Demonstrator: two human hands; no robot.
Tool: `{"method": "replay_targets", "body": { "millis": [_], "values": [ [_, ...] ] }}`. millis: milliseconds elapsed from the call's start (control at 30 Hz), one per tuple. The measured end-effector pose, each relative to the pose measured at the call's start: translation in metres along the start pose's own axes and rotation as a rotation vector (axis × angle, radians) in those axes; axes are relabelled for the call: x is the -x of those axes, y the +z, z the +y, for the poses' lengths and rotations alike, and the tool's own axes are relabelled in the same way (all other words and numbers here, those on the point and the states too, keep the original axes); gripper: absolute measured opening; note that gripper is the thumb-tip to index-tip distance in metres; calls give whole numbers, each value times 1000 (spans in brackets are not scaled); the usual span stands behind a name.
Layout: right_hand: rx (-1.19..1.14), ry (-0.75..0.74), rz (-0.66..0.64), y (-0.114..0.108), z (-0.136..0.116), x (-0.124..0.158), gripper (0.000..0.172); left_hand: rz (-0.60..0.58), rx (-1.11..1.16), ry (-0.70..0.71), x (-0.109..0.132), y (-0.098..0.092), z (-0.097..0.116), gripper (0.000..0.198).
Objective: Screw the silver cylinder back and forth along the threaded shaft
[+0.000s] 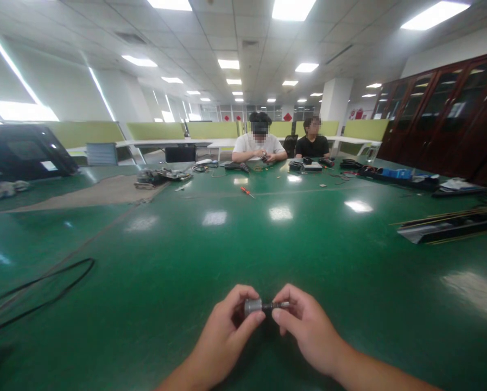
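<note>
Head view: my left hand (229,328) pinched a grey cylinder (253,307), my right hand (308,328) a dark shaft (268,308). Parts were aligned; whether joined, I could not tell.

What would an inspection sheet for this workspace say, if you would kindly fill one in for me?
Surface: glossy green tabletop, reflecting the ceiling lights.
Job's things: silver cylinder and dark rod-like part, in line; whether joined is unclear.
Clutter: orange-handled screwdriver towards the far side; brown sheet at left; metal channel at right.
Hands: left hand grips the silver cylinder; right hand pinches the dark rod-like part.
Cables: black cable looped at left.
Surroundings: person in white and person in black opposite; dark cabinets at right.
</note>
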State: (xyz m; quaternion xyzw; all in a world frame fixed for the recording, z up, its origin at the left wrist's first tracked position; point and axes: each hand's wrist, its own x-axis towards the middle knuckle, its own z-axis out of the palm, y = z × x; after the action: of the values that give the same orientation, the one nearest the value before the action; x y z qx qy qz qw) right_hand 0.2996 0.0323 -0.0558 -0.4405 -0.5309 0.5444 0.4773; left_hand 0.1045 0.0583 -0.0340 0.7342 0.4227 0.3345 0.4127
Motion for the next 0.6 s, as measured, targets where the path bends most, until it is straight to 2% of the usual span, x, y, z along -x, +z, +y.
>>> {"method": "replay_targets", "body": {
  "millis": [600],
  "values": [
    [-1,-9,0,-1,-3,1,14,6,28,-14,0,0,5,16]
  ]
}}
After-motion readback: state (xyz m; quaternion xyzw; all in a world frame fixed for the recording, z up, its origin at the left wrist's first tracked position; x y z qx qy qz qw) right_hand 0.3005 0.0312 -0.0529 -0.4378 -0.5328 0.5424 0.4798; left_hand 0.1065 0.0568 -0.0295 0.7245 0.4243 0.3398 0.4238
